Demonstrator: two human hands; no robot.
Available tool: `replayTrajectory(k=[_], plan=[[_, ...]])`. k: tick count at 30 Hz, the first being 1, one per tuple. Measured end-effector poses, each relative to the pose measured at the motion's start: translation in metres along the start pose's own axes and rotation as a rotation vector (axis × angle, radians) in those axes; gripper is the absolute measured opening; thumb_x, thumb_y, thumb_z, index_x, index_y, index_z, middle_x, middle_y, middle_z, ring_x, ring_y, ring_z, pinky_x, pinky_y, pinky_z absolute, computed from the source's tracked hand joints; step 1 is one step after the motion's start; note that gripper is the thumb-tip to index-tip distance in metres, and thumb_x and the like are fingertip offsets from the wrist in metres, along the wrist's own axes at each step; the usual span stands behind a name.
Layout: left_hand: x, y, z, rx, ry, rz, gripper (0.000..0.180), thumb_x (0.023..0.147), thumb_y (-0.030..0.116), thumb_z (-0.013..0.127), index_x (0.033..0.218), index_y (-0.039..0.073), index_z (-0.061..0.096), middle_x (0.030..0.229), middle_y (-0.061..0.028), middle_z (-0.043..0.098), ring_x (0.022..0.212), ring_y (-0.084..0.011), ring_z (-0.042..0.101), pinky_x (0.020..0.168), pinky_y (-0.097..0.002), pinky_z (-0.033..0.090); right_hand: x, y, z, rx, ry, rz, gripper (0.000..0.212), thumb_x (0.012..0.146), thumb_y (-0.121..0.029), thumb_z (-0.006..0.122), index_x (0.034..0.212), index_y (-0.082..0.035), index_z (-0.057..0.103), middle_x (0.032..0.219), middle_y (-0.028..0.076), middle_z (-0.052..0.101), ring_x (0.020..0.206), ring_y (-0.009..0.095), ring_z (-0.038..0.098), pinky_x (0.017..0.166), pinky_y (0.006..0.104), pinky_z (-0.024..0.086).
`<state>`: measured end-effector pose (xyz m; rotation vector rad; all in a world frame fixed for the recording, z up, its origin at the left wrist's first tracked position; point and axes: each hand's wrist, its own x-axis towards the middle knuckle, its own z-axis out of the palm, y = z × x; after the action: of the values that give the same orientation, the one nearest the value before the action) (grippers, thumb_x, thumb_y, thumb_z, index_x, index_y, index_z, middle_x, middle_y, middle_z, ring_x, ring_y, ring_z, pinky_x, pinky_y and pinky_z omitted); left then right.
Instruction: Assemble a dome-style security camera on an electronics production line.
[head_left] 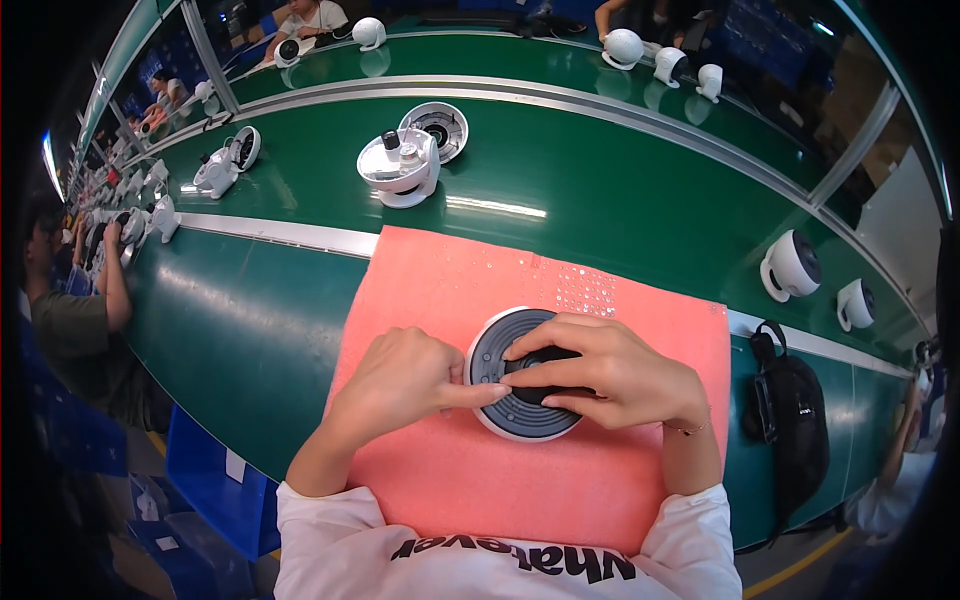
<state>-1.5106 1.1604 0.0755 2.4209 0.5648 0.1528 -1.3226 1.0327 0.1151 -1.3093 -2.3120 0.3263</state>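
A round part (535, 425) with a white rim, a grey ringed face and a black middle lies on a pink foam mat (450, 480). Over its black middle is my right hand (610, 375), fingers bent and gripping the part. My left hand (405, 375) is at the left rim, fingers curled in and thumb stretched onto the grey face, close to the right fingertips. Small round dots show on that face beside the thumb. Whether a tiny piece is between the fingertips is hidden. Several clear round dots (585, 290) sit in rows on the mat's far part.
Beyond the mat, a green conveyor belt (600, 210) carries an opened white fan-like unit (400, 170) and others, including a white unit (790, 265) at right. A black bag (795, 420) lies right of the mat. At left a person (75, 310) works; blue bins (220, 480) stand below.
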Motion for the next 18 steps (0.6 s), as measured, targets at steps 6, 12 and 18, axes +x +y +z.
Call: replayTrajectory(k=[6, 12, 18], plan=[[-0.001, -0.011, -0.012, 0.124, -0.021, -0.022, 0.053, 0.071, 0.053, 0.065, 0.049, 0.005, 0.061, 0.043, -0.0047, 0.052, 0.045, -0.0206, 0.055, 0.048, -0.0314, 0.042, 0.021, -0.006, 0.004, 0.063, 0.103, 0.178, 0.043, 0.072, -0.022, 0.07, 0.109, -0.002, 0.058, 0.112, 0.013, 0.057, 0.103, 0.031, 0.055, 0.088, 0.0396, 0.043], [0.011, -0.043, 0.007, -0.456, -0.206, -0.006, 0.047, 0.078, 0.044, 0.063, 0.1, 0.002, 0.065, 0.088, -0.014, 0.066, 0.086, -0.0217, 0.062, 0.078, -0.0311, 0.047, 0.024, 0.026, 0.022, 0.152, 0.055, 0.767, 0.052, 0.089, -0.048, 0.041, 0.086, 0.0, 0.061, 0.067, 0.018, 0.06, 0.068, 0.033, 0.061, 0.065, 0.0374, 0.046], [-0.011, -0.043, 0.022, -0.933, 0.015, 0.121, 0.073, 0.072, 0.028, 0.072, 0.129, -0.005, 0.039, 0.117, -0.0152, 0.055, 0.113, -0.0229, 0.05, 0.096, -0.0349, 0.038, 0.037, 0.009, 0.027, 0.235, 0.226, 0.64, 0.055, 0.078, -0.047, 0.061, 0.102, 0.002, 0.055, 0.086, 0.02, 0.063, 0.085, 0.031, 0.063, 0.075, 0.0373, 0.048]])
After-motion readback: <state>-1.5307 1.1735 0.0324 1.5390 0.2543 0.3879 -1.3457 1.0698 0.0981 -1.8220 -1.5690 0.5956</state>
